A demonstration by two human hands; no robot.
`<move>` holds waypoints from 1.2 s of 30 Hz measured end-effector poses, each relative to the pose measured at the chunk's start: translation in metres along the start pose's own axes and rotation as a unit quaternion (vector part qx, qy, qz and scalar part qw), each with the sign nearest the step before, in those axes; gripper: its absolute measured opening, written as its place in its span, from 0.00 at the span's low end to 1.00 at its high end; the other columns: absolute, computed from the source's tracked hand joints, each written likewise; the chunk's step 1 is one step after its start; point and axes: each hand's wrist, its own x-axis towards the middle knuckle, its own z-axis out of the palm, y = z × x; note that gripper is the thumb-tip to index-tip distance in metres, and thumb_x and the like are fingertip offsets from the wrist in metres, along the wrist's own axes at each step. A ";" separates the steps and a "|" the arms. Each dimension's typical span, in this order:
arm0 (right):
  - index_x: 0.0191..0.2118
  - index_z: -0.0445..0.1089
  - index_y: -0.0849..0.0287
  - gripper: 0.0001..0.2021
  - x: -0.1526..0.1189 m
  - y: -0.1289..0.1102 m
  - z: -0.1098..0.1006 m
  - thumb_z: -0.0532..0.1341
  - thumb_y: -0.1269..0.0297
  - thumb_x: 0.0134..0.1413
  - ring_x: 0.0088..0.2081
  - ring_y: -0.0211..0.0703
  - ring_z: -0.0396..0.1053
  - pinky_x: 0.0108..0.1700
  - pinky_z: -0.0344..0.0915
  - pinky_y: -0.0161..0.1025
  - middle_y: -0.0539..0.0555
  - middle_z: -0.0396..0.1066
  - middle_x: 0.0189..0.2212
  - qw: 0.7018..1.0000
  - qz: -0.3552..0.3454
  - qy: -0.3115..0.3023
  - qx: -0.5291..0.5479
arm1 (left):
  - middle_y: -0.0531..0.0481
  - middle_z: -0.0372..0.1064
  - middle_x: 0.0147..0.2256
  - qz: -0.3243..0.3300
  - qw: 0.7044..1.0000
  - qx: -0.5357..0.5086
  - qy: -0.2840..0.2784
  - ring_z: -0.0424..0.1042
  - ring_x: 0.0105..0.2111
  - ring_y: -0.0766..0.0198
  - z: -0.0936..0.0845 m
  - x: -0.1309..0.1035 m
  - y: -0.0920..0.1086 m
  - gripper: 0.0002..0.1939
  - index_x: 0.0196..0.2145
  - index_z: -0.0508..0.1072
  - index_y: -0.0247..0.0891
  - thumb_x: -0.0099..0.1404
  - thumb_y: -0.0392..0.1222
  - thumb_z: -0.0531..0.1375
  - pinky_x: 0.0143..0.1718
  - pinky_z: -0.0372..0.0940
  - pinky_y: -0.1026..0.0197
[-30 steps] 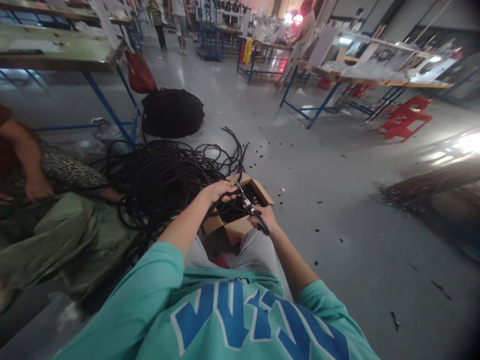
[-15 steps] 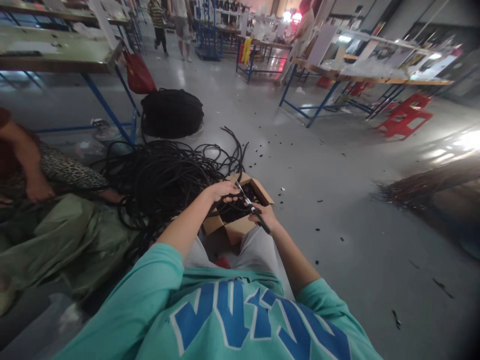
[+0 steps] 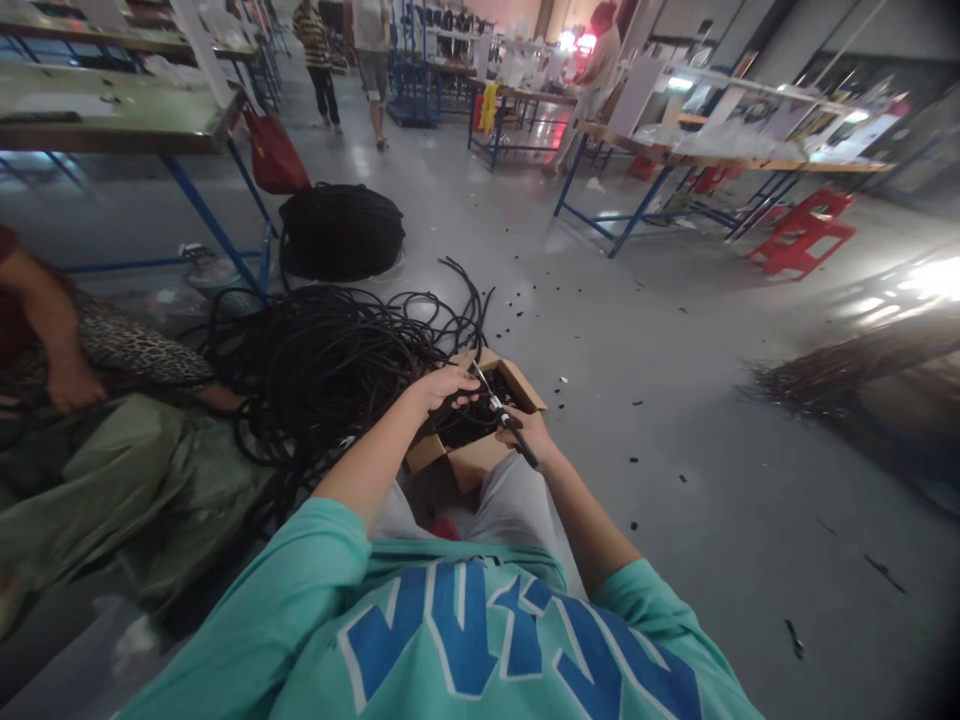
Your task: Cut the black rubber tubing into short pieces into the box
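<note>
My right hand is closed around the black handles of a pair of scissors, whose bright blades point up and left toward my left fingers. My left hand is closed at the blade tips, pinching what looks like a black hose, mostly hidden by the fingers. Directly below both hands sits an open cardboard box between my knees, with small black pieces inside. A tangled heap of black hoses lies on the floor just left of the box.
A round black bundle stands behind the heap. Another person's arm and a green cloth are at left. Small black scraps dot the floor at right. Worktables, a red stool and several people are farther back.
My hands and the scissors stay almost in place, the blades perhaps slightly closer together. A person in the background has stepped. The camera view has shifted a little.
</note>
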 end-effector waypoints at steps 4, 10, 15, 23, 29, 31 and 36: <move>0.46 0.67 0.58 0.27 -0.004 -0.008 -0.004 0.61 0.68 0.30 0.22 0.31 0.55 0.23 0.53 0.31 0.46 0.62 0.21 0.999 0.005 -0.032 0.014 | 0.53 0.62 0.17 0.039 0.997 0.026 0.060 0.54 0.12 0.77 0.012 -0.012 0.008 0.07 0.23 0.66 0.31 0.50 0.37 0.61 0.11 0.46 0.71; 0.43 0.69 0.58 0.24 -0.015 -0.022 -0.003 0.57 0.71 0.32 0.28 0.36 0.58 0.30 0.56 0.34 0.48 0.65 0.25 0.990 -0.080 0.013 -0.118 | 0.59 0.55 0.12 0.076 0.969 0.127 0.198 0.54 0.11 0.75 0.033 -0.026 0.014 0.02 0.24 0.67 0.32 0.50 0.32 0.58 0.14 0.49 0.70; 0.45 0.67 0.58 0.26 -0.024 -0.030 0.004 0.57 0.72 0.32 0.32 0.40 0.62 0.36 0.58 0.37 0.50 0.68 0.31 0.977 -0.061 0.068 -0.192 | 0.54 0.63 0.18 0.116 0.932 0.219 0.263 0.61 0.17 0.71 0.037 -0.030 0.010 0.06 0.28 0.68 0.34 0.49 0.36 0.60 0.20 0.54 0.68; 0.43 0.69 0.58 0.24 -0.024 -0.031 0.005 0.57 0.71 0.32 0.36 0.44 0.64 0.40 0.59 0.39 0.51 0.70 0.34 0.971 -0.071 0.092 -0.207 | 0.48 0.69 0.29 0.172 0.885 0.305 0.308 0.65 0.30 0.63 0.043 -0.033 0.010 0.05 0.27 0.69 0.34 0.49 0.36 0.59 0.35 0.59 0.62; 0.37 0.71 0.58 0.19 -0.018 -0.021 0.004 0.57 0.70 0.32 0.26 0.37 0.61 0.29 0.58 0.34 0.47 0.65 0.23 0.988 -0.074 0.058 -0.119 | 0.48 0.69 0.31 0.168 0.886 0.291 0.319 0.65 0.32 0.63 0.036 -0.027 0.004 0.06 0.27 0.69 0.34 0.48 0.37 0.60 0.38 0.59 0.61; 0.41 0.69 0.60 0.22 -0.014 -0.015 0.004 0.58 0.67 0.32 0.19 0.33 0.56 0.22 0.54 0.32 0.45 0.59 0.17 0.998 -0.013 0.054 -0.034 | 0.48 0.69 0.31 0.159 0.895 0.275 0.315 0.65 0.32 0.64 0.032 -0.023 0.002 0.08 0.29 0.70 0.34 0.48 0.37 0.60 0.36 0.60 0.62; 0.46 0.64 0.62 0.28 -0.005 -0.005 0.004 0.61 0.64 0.31 0.15 0.30 0.52 0.17 0.49 0.31 0.42 0.55 0.15 0.994 0.031 0.074 0.079 | 0.52 0.67 0.25 0.122 0.956 0.093 0.249 0.62 0.22 0.72 0.030 -0.025 0.001 0.13 0.34 0.70 0.32 0.48 0.28 0.57 0.24 0.57 0.68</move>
